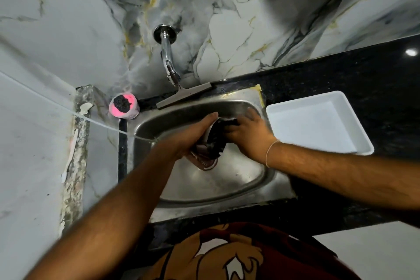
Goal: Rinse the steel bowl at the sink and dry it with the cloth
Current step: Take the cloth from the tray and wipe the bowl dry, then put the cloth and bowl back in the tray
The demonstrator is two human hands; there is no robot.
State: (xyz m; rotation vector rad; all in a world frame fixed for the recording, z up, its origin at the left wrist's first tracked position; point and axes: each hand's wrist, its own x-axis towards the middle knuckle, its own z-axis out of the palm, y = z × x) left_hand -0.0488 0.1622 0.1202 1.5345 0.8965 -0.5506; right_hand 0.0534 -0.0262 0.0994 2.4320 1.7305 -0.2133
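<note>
The steel bowl is held on edge over the middle of the sink, above the drain, its dark hollow facing right. The left hand wraps the rim and outer wall in a closed hold. The right hand presses a dark cloth against the bowl, fingers partly spread; whether it pinches the cloth cannot be told.

Step in hand, as judged: drying, since no water is seen leaving the tap. The next move calls for turning the bowl while wiping its curved wall.

The basin is brushed metal, oval, smooth. A white rectangular tray rests on the black speckled counter at the sink's right edge.
</note>
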